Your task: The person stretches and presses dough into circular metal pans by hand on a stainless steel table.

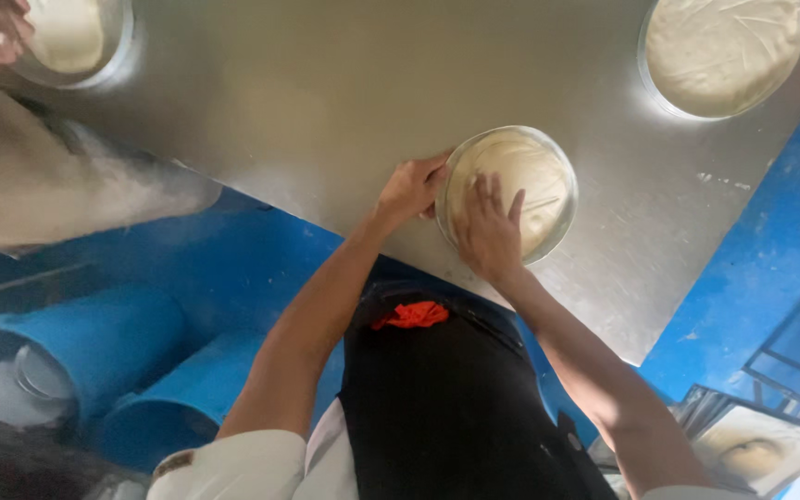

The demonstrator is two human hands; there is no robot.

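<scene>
Right hand (490,231) fingers spread flat on dough in round pan (556,162); left hand (409,190) curled on pan's left rim.

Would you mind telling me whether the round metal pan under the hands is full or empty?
Full: pale dough covers the round metal pan nearly to its rim, with the right hand pressing on it.

No packages, labels, signs or screens show here (only bare metal and plain blue surfaces, none printed or marked).
</scene>
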